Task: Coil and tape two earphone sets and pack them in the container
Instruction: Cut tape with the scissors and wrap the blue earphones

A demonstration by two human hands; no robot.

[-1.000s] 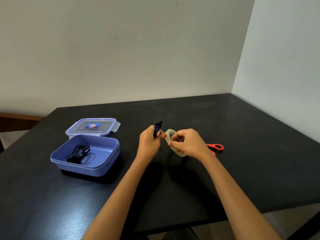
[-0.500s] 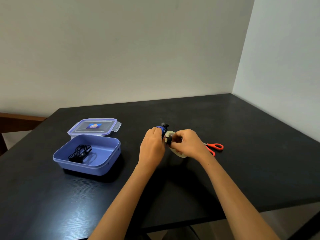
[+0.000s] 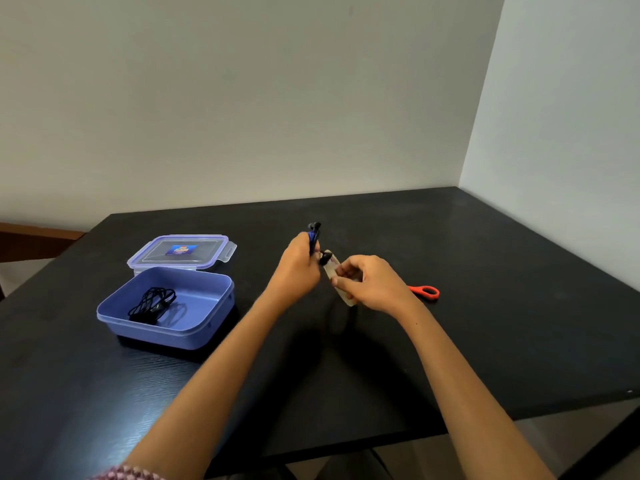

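Left hand [image 3: 297, 269] grips coiled blue earphones [image 3: 314, 236] above desk [image 3: 502, 323] centre; right hand [image 3: 375, 283] pinches tape roll [image 3: 347, 299]. Hands drawn slightly apart since before, likely pulling tape. Black set [image 3: 152, 304] already in container [image 3: 207, 325].

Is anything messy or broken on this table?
No, nothing stands out. Black earphones lie inside the open box, its lid behind it; the left hand holds blue earphones, the right hand tape.
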